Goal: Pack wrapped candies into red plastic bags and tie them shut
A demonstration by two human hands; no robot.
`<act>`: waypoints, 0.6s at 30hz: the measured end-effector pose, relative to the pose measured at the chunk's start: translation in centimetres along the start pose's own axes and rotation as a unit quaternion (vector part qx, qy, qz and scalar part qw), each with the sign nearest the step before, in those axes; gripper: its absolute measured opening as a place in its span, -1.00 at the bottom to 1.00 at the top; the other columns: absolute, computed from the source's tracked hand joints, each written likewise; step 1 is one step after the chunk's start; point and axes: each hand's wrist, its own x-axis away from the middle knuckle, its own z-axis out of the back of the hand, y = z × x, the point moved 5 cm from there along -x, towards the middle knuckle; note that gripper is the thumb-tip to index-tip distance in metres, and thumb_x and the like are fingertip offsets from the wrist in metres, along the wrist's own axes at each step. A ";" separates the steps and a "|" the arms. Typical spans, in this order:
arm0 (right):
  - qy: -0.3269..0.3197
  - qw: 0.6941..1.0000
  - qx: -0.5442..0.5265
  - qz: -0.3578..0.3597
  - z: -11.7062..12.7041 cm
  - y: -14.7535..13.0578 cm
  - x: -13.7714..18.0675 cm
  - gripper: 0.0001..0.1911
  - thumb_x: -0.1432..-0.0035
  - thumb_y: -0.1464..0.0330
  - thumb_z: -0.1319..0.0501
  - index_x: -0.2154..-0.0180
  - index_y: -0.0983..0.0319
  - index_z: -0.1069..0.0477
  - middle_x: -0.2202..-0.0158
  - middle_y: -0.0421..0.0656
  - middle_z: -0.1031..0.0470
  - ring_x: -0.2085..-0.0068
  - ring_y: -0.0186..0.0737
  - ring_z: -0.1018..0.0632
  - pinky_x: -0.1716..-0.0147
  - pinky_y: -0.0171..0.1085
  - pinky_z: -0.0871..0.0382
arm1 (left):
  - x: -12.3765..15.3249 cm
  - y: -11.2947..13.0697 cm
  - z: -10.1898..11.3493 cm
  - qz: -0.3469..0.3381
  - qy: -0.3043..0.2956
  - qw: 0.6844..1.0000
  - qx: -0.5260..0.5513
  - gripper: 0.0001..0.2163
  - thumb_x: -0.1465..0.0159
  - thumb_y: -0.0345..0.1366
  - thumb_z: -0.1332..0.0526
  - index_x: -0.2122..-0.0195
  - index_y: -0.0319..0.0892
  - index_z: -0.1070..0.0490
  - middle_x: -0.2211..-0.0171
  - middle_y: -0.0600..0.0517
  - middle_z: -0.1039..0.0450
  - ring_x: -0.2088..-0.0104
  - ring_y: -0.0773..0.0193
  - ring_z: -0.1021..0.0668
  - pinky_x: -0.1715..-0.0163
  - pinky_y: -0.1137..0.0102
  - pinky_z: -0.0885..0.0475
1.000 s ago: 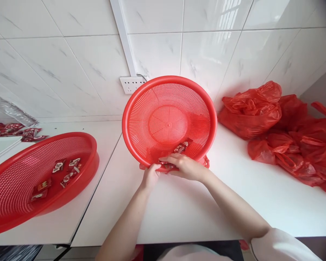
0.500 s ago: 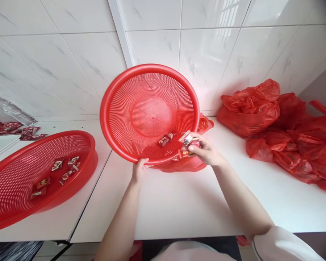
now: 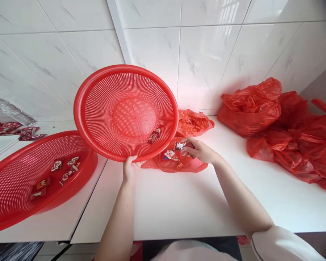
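My left hand [image 3: 129, 168] grips the lower rim of a round red plastic basket [image 3: 126, 78], which is raised and tilted toward me. A dark red wrapped candy [image 3: 155, 135] lies inside it, low on the right. My right hand [image 3: 202, 151] is closed on small wrapped candies [image 3: 188, 145] over a red plastic bag [image 3: 194, 167] lying on the table. Another wrapped candy [image 3: 170, 156] shows at the bag, beside my fingertips. How many pieces my right hand holds is hidden by the fingers.
A second red basket [image 3: 91, 170] with several wrapped candies stands at left. Dark red packets [image 3: 29, 132] and a clear plastic wrapper [image 3: 12, 110] lie behind it. Red bags [image 3: 250, 108] are heaped at right, and a crumpled red bag [image 3: 195, 123] sits by the tiled wall.
The raised basket has moved left, toward the second basket. My right hand has gone from the basket's rim to just over the red bag with the candies, and more of the bag shows.
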 end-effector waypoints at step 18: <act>0.113 0.976 0.167 0.087 0.6 -0.9 0.1 -0.77 -0.24 0.23 -0.14 0.10 0.17 -0.34 0.12 -0.11 -0.51 0.21 -0.17 -0.53 0.20 -0.18 -0.41 | 0.4 -0.5 -0.5 0.014 0.006 1.000 0.000 -0.81 0.12 -0.37 -0.29 0.42 -0.19 -0.44 0.33 0.01 -0.50 0.17 0.04 -0.56 0.20 0.17 -0.50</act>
